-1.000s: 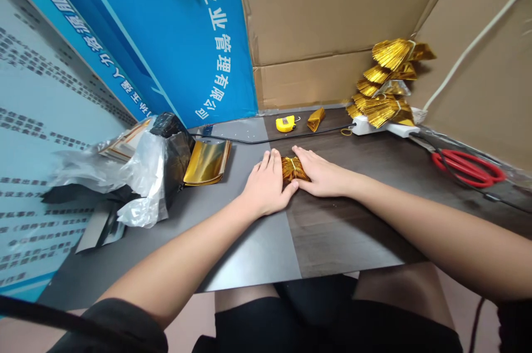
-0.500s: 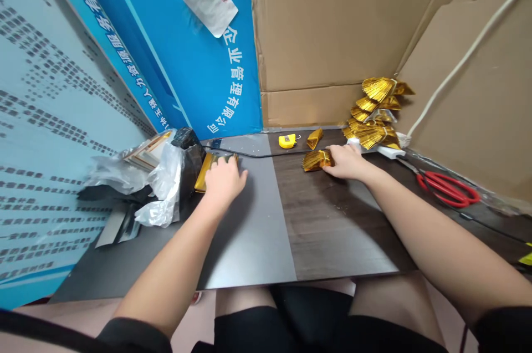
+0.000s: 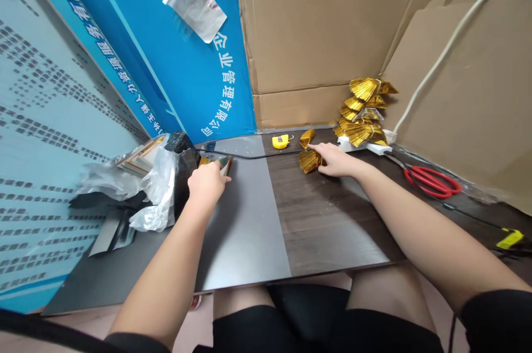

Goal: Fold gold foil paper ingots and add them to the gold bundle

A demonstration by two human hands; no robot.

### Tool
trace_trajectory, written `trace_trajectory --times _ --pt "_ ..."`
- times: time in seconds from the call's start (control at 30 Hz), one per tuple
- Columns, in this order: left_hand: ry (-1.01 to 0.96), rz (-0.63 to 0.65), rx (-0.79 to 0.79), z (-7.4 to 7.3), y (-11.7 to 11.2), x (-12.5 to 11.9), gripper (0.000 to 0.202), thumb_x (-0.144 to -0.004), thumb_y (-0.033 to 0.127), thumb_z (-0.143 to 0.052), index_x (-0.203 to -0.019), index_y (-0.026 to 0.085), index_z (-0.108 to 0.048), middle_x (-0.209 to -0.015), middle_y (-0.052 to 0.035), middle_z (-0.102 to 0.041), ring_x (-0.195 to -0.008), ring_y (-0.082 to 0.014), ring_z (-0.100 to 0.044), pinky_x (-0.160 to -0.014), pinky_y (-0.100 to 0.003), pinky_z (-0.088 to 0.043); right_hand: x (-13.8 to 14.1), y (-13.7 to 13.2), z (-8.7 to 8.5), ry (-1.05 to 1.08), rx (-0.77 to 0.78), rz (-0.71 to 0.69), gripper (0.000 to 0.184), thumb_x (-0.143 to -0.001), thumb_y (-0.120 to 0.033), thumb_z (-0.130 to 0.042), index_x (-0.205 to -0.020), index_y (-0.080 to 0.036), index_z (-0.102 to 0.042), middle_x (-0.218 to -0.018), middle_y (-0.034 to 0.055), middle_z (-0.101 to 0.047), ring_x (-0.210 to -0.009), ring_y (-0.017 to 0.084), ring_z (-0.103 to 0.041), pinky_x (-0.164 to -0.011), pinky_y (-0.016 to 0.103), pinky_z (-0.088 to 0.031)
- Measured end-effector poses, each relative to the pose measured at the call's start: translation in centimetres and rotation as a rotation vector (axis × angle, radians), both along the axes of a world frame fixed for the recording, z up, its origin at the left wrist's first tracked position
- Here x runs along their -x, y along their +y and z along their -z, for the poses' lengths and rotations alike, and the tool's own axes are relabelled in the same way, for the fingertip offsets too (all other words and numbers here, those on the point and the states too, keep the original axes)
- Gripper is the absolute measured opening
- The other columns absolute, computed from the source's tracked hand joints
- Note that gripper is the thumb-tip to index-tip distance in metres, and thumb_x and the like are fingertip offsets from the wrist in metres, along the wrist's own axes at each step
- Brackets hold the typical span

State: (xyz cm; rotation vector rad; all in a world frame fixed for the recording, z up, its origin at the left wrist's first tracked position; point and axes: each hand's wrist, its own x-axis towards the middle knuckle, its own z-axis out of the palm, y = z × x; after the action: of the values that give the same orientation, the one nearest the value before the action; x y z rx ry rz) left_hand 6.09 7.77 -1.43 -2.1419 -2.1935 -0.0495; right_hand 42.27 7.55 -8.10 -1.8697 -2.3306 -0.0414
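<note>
My left hand (image 3: 206, 180) is closed on the edge of a small stack of gold foil paper (image 3: 225, 164), which lies flat beside the plastic bags; a pale underside shows where the sheet lifts. At the middle of the table, my right hand (image 3: 336, 160) has its index finger stretched toward a single folded gold foil piece (image 3: 306, 137), its tip at or very near it. Under that hand's thumb side lies a fanned bundle of folded gold foil (image 3: 308, 162), partly covered by the fingers.
Several tied gold bundles (image 3: 361, 112) are stacked by a white power strip (image 3: 351, 144). A yellow tape measure (image 3: 280, 141) sits near the back edge. Red-handled scissors (image 3: 434, 181) lie at right. Crumpled plastic bags (image 3: 160, 192) stand at left. A black cable (image 3: 249, 157) crosses the table.
My left fingers have curled around the foil paper and lifted its edge. My right index finger has stretched from the bundle to the folded piece. The camera view has shifted slightly.
</note>
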Motion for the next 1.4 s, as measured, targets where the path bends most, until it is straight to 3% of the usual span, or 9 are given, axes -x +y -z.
trace_trajectory --times 0.1,0.23,0.37,0.5,0.6,0.7,0.97,1.2,1.4 --pt "-0.011 0.002 0.011 -0.2 0.0 0.1 0.036 -0.094 0.042 -0.059 -0.122 0.024 -0.072 -0.121 -0.0180 -0.070 -0.114 -0.0381 -0.068 -0.089 -0.044 -0.056 -0.5 -0.2 -0.3 0.003 0.003 0.010 0.079 -0.079 -0.018 -0.057 -0.156 -0.007 -0.044 -0.132 0.0197 -0.062 -0.119 0.031 -0.061 -0.105 0.039 -0.046" --pt "-0.022 0.008 0.004 -0.5 -0.2 0.3 0.033 -0.096 0.039 -0.049 -0.115 0.026 -0.074 -0.120 -0.0147 -0.071 -0.113 -0.0382 -0.068 -0.091 -0.046 -0.056 -1.3 -0.4 -0.6 -0.031 0.016 0.068 0.079 -0.079 -0.023 -0.059 -0.156 -0.012 -0.047 -0.126 0.0206 -0.063 -0.116 0.036 -0.062 -0.099 0.045 -0.048" --pt "-0.037 -0.004 -0.006 -0.7 0.0 0.9 0.028 -0.091 0.039 -0.058 -0.111 0.028 -0.074 -0.120 -0.0118 -0.072 -0.113 -0.0370 -0.068 -0.090 -0.044 -0.055 -1.8 -0.4 -0.7 -0.060 0.037 0.126 0.081 -0.079 -0.025 -0.059 -0.158 -0.013 -0.044 -0.128 0.0215 -0.062 -0.117 0.040 -0.062 -0.097 0.051 -0.048" --pt "-0.065 -0.019 -0.022 -0.6 0.6 1.4 0.038 -0.083 0.052 -0.070 -0.112 0.027 -0.073 -0.120 -0.0118 -0.072 -0.111 -0.0365 -0.068 -0.088 -0.042 -0.056 -1.8 -0.4 -0.7 -0.067 0.061 0.134 0.082 -0.081 -0.025 -0.058 -0.160 -0.015 -0.041 -0.131 0.0201 -0.062 -0.121 0.038 -0.061 -0.100 0.051 -0.048" --pt "-0.093 -0.005 -0.039 -0.3 1.0 1.7 0.042 -0.090 0.059 -0.058 -0.112 0.027 -0.074 -0.117 -0.0131 -0.072 -0.109 -0.0374 -0.068 -0.088 -0.044 -0.056 -1.7 -0.5 -0.8 -0.071 0.063 0.137 0.082 -0.081 -0.025 -0.059 -0.160 -0.015 -0.041 -0.131 0.0191 -0.063 -0.123 0.038 -0.061 -0.102 0.051 -0.048" --pt "-0.130 0.019 -0.051 0.1 1.3 2.0 0.040 -0.095 0.051 -0.047 -0.109 0.027 -0.075 -0.113 -0.0123 -0.074 -0.108 -0.0369 -0.068 -0.090 -0.045 -0.055 -1.6 -0.6 -0.8 -0.076 0.066 0.146 0.081 -0.082 -0.026 -0.058 -0.160 -0.015 -0.041 -0.132 0.0193 -0.062 -0.124 0.038 -0.060 -0.101 0.050 -0.047" --pt "-0.222 0.021 -0.156 0.6 2.4 2.7 0.033 -0.094 0.044 -0.051 -0.109 0.026 -0.074 -0.120 -0.0104 -0.073 -0.115 -0.0378 -0.066 -0.094 -0.045 -0.051 -1.4 -0.5 -0.7 -0.076 0.081 0.164 0.080 -0.082 -0.028 -0.057 -0.160 -0.017 -0.041 -0.134 0.0193 -0.062 -0.125 0.039 -0.059 -0.099 0.051 -0.046" --pt "-0.447 0.052 -0.144 1.7 3.5 3.2 0.023 -0.090 0.040 -0.059 -0.093 0.023 -0.076 -0.091 -0.0009 -0.077 -0.084 -0.0194 -0.071 -0.066 -0.025 -0.045 -1.6 -0.2 -0.3 -0.072 0.062 0.137 0.080 -0.081 -0.027 -0.056 -0.160 -0.015 -0.043 -0.133 0.0218 -0.062 -0.123 0.040 -0.060 -0.098 0.051 -0.047" --pt "-0.481 0.051 -0.465 1.5 3.4 3.4 0.025 -0.089 0.038 -0.063 -0.097 0.019 -0.077 -0.097 -0.0076 -0.077 -0.091 -0.0270 -0.071 -0.070 -0.031 -0.044 -2.1 -0.2 -0.2 -0.024 -0.005 0.043 0.085 -0.074 -0.028 -0.062 -0.156 -0.010 -0.047 -0.133 0.0239 -0.060 -0.119 0.042 -0.060 -0.098 0.052 -0.048"
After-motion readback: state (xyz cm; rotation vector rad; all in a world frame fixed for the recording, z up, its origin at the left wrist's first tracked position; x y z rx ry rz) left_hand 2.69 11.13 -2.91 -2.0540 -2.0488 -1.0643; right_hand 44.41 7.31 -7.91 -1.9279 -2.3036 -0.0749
